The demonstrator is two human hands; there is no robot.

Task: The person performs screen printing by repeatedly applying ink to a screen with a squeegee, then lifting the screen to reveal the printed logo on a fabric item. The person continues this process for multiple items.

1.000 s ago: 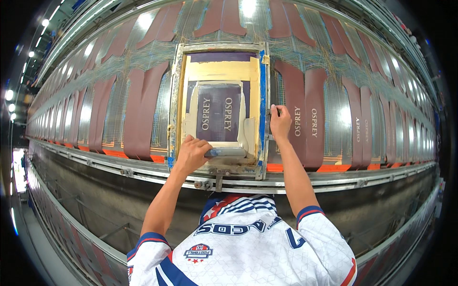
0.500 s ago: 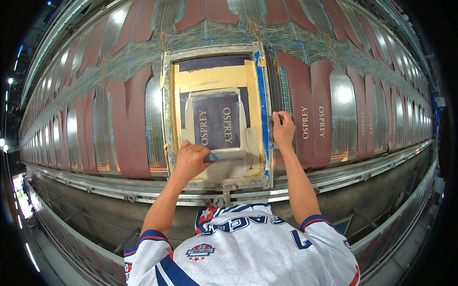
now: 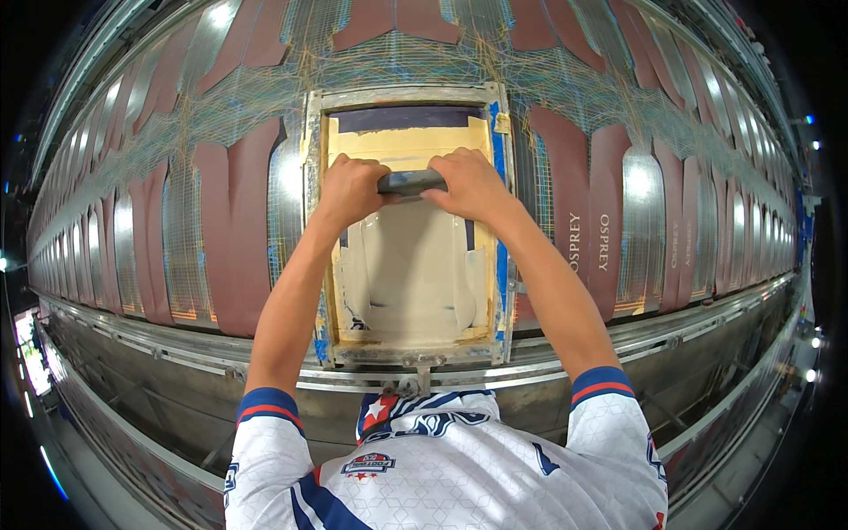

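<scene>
Both of my hands grip a squeegee (image 3: 410, 182) near the far end of a screen printing frame (image 3: 313, 141). My left hand (image 3: 353, 190) is closed on its left end, my right hand (image 3: 466, 184) on its right end. Below the squeegee, a smooth layer of beige ink (image 3: 411, 265) covers the middle of the mesh and hides the stencil there. Yellow tape (image 3: 402, 141) lines the inside of the frame, and blue tape (image 3: 499, 168) runs down its right side. What lies under the frame is hidden.
Maroon cut panels (image 3: 237, 230) lie in rows on the long table on both sides. Those just right of the frame, such as one maroon panel (image 3: 608, 190), bear pale lettering. A metal rail (image 3: 565, 362) runs along the near edge.
My right hand has left the frame's right edge and joined the left on the squeegee. The squeegee has moved from the near end to the far end, and ink now covers the stencil.
</scene>
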